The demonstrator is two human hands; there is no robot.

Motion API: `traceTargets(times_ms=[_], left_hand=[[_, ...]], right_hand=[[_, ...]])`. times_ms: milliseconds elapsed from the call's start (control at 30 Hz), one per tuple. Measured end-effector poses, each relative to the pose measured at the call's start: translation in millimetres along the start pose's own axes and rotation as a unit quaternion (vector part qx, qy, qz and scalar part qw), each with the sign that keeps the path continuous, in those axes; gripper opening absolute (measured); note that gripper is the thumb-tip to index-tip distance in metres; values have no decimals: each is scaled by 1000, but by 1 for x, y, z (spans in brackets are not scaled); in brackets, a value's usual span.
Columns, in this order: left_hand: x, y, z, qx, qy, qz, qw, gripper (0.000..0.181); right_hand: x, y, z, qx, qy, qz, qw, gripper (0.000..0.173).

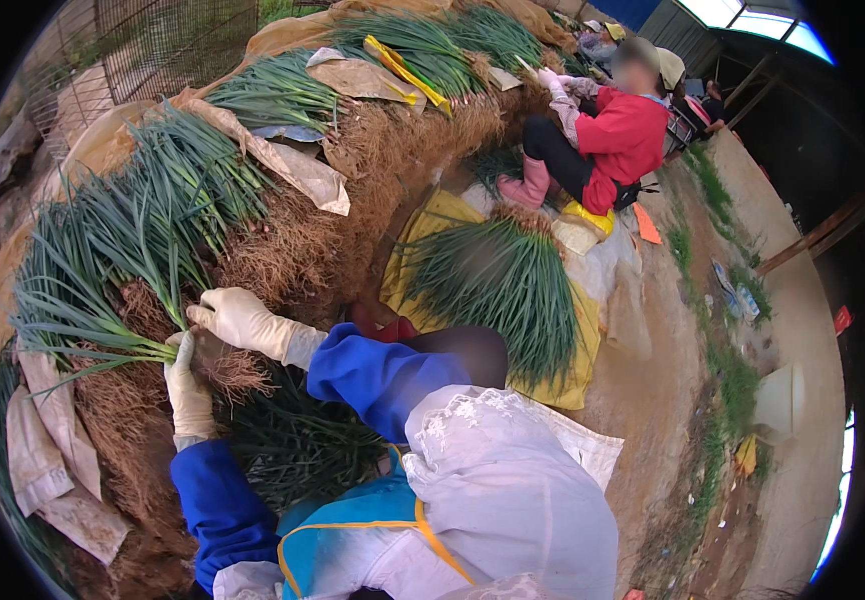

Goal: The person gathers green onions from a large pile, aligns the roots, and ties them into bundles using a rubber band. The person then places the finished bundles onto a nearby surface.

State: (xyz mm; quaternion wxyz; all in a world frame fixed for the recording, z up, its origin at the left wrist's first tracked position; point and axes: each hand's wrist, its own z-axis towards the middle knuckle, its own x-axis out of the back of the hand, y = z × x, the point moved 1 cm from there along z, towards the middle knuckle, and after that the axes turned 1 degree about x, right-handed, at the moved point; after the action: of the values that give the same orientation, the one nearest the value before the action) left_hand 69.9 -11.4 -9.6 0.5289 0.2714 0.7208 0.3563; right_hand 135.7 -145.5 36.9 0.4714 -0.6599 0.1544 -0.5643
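Both my hands wear pale gloves and are close together over the heap of green onions at the left. My left hand (pixel 191 391) grips a few green onions (pixel 151 347) near their white lower stalks, their leaves fanning out to the left. Brown stringy roots (pixel 236 373) hang just right of that grip. My right hand (pixel 241 321) is curled, its fingertips pinched at a green onion stalk (pixel 171 296) just above my left thumb. Its fingers partly hide the hold. Behind both hands lies a long pile of green onions (pixel 155 187) with roots toward me.
A bundle of green onions (pixel 504 292) lies on a yellow sack (pixel 586 352) to my right. More green onions (pixel 297 442) lie under my arms. A person in a red top (pixel 624 127) sits farther along the pile. Cloth pieces (pixel 275 161) drape over the heap.
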Motion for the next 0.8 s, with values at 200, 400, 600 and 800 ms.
traceTargets(times_ms=[200,400,600,800], left_hand=[[2,-25,-27,-25,30,95,995,13],[12,-28,-30,-94,111,111,983,9],[-6,-20,-36,-93,142,72,983,14],[4,-20,-32,-98,126,68,985,12]], right_hand=[[-87,51,35,-153,62,551,818,22],[-125,44,26,-180,125,635,741,29],[-85,23,21,-105,158,565,803,25],[-88,21,10,-310,21,604,734,39]])
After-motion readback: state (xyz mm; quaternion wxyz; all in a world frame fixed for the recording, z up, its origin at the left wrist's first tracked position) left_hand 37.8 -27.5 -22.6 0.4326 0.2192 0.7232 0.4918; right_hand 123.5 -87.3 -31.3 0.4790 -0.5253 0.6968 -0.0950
